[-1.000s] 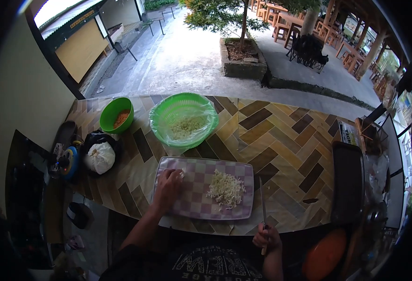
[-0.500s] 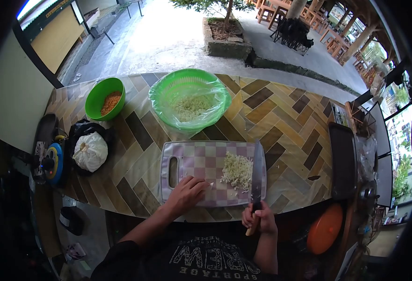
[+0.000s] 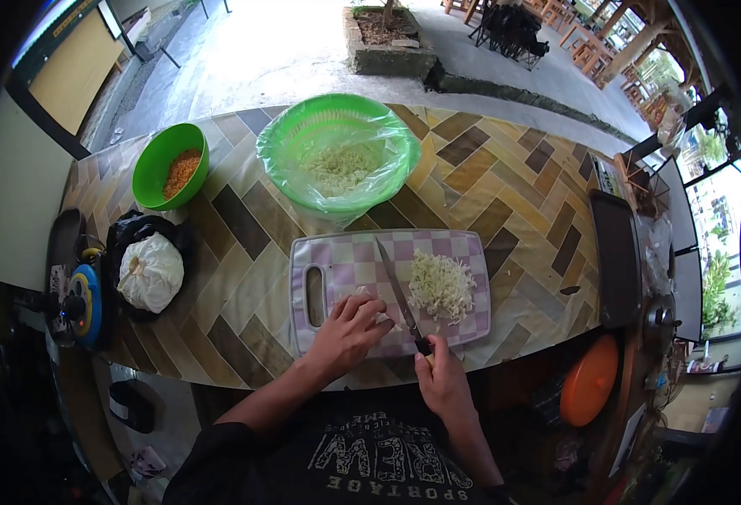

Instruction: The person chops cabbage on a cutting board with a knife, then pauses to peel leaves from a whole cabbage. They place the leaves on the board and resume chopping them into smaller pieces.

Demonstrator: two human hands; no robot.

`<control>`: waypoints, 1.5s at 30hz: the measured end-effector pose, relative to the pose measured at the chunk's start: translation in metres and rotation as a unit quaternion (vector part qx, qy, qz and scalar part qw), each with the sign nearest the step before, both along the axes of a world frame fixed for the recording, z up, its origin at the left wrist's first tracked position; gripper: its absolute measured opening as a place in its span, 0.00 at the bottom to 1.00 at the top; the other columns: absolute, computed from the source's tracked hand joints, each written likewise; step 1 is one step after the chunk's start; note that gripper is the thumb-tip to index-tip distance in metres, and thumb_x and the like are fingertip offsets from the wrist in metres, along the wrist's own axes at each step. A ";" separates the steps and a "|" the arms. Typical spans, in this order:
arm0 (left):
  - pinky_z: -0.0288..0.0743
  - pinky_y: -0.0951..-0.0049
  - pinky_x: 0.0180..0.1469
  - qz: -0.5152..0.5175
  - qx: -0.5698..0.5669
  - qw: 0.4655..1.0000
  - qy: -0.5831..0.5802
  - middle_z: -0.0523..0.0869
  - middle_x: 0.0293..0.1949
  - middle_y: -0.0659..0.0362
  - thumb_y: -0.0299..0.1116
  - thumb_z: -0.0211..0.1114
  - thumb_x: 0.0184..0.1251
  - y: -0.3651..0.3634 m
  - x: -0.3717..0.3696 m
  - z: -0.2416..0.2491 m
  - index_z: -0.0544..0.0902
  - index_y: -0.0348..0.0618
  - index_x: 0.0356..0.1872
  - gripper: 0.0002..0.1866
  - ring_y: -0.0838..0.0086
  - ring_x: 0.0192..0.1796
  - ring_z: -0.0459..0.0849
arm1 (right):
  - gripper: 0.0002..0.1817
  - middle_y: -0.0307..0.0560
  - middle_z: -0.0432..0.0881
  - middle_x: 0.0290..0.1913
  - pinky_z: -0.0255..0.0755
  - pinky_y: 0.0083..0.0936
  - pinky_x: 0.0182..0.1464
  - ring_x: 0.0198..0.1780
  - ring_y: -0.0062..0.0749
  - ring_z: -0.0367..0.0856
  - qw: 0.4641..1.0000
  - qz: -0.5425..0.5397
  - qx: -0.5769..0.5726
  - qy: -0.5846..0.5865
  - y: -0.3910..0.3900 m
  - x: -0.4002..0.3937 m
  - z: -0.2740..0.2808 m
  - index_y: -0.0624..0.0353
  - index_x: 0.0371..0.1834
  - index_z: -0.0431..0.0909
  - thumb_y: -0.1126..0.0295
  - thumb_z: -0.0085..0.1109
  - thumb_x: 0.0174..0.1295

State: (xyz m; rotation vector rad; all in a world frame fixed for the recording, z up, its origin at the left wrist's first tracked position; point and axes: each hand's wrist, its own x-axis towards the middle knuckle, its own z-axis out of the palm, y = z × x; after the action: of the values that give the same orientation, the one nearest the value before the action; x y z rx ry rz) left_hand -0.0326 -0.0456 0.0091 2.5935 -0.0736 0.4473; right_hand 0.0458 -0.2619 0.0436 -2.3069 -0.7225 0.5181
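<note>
My right hand (image 3: pixel 443 374) is closed round the wooden handle of a kitchen knife (image 3: pixel 395 282), its blade slanting up and left over the checkered cutting board (image 3: pixel 349 244). My left hand (image 3: pixel 347 337) bends its fingers down on the board, left of the blade. At those fingertips a small pale piece of cabbage (image 3: pixel 381 318) shows, mostly hidden by the fingers. To the right of the knife lies a heap of finely shredded cabbage (image 3: pixel 442 286). Behind the board, a green basin (image 3: pixel 400 189) lined with clear plastic holds more pale shreds (image 3: pixel 341 168).
A green bowl (image 3: pixel 147 172) with orange-brown crumbs (image 3: pixel 183 172) stands at the back left. In front of it sits a tied white bag (image 3: pixel 151 273) in black plastic. A dark tray (image 3: pixel 614 252) lies along the right edge; an orange lid (image 3: pixel 589 383) is below it.
The knife has moved left from beyond the heap to its left side, its blade now tilted leftward. My left hand has shifted slightly right. The camera view has tipped down a little.
</note>
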 end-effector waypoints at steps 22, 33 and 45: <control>0.67 0.52 0.79 -0.082 0.008 0.994 0.078 0.78 0.68 0.50 0.35 0.74 0.65 -0.005 -0.007 -0.002 0.82 0.44 0.63 0.25 0.53 0.77 0.71 | 0.17 0.51 0.80 0.17 0.76 0.45 0.28 0.22 0.52 0.84 0.955 0.161 -0.241 -0.059 -0.001 -0.001 0.038 0.61 0.49 0.70 0.59 0.61 0.73; 0.68 0.52 0.78 -0.082 -0.002 0.994 0.070 0.79 0.68 0.52 0.33 0.74 0.64 -0.004 -0.005 -0.005 0.83 0.45 0.64 0.26 0.54 0.75 0.73 | 0.14 0.46 0.79 0.15 0.77 0.41 0.27 0.19 0.46 0.83 0.952 0.171 -0.239 -0.089 0.002 -0.004 0.032 0.57 0.44 0.69 0.60 0.59 0.74; 0.64 0.51 0.80 -0.087 -0.011 0.994 0.071 0.78 0.68 0.48 0.33 0.73 0.62 -0.003 -0.008 -0.009 0.82 0.40 0.65 0.28 0.53 0.75 0.72 | 0.12 0.44 0.79 0.14 0.76 0.37 0.26 0.18 0.42 0.83 0.944 0.193 -0.253 -0.082 0.010 -0.006 0.056 0.57 0.42 0.69 0.61 0.59 0.73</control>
State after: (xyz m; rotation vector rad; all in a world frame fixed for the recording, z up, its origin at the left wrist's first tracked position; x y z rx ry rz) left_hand -0.0405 -0.0487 0.0003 2.5623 -0.2417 0.1978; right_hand 0.0394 -0.2523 0.1000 -2.7153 -1.2590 0.7662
